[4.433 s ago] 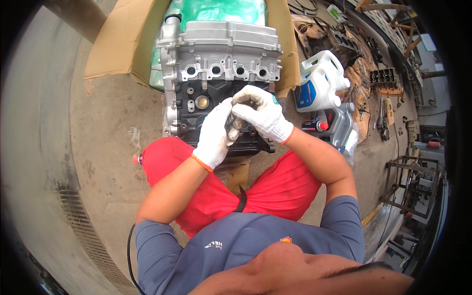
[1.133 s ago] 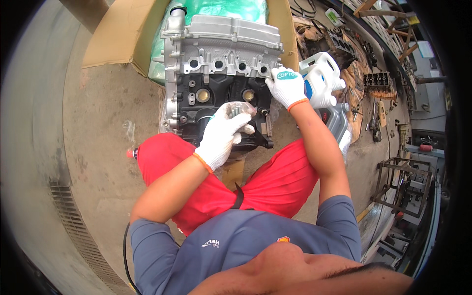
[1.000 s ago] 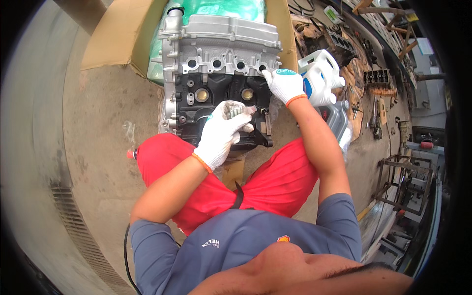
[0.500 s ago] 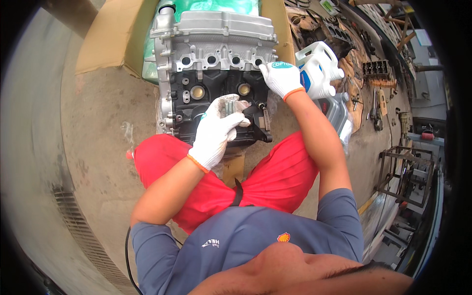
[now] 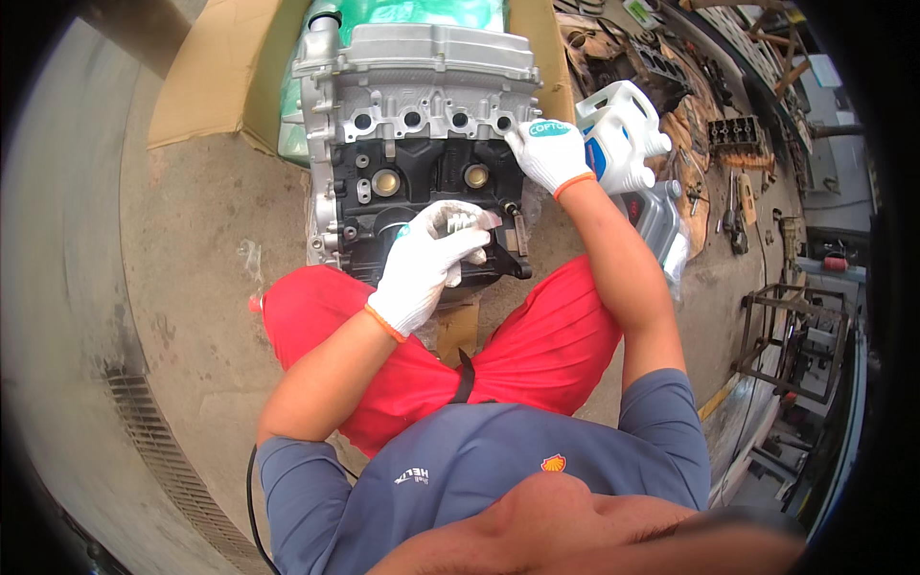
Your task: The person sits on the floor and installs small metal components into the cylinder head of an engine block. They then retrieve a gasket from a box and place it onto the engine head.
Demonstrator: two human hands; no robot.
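Observation:
An engine with a silver cylinder head (image 5: 431, 101) and a black block (image 5: 422, 165) stands in front of me. My left hand (image 5: 426, 254), in a white knit glove, is in front of the block with its fingers curled around several short silver metal studs (image 5: 460, 222). Fingers cover part of them, so their full shape is hidden. At the head's right end, my gloved right hand (image 5: 551, 153) has its fingertips drawn together beside the rightmost round port (image 5: 504, 124). Whatever those fingertips pinch there is hidden or too small to name.
Behind the engine is an open cardboard box (image 5: 216, 81) with green plastic (image 5: 422, 13). To the right stand a white jug (image 5: 618, 134) and a grey jug (image 5: 656, 218). Engine parts (image 5: 733, 134), tools (image 5: 736, 216) and a metal frame (image 5: 795, 335) lie farther right.
My left hand has tilted slightly and the studs in it have turned from upright toward lying flat. My right hand stays at the same spot on the cylinder head.

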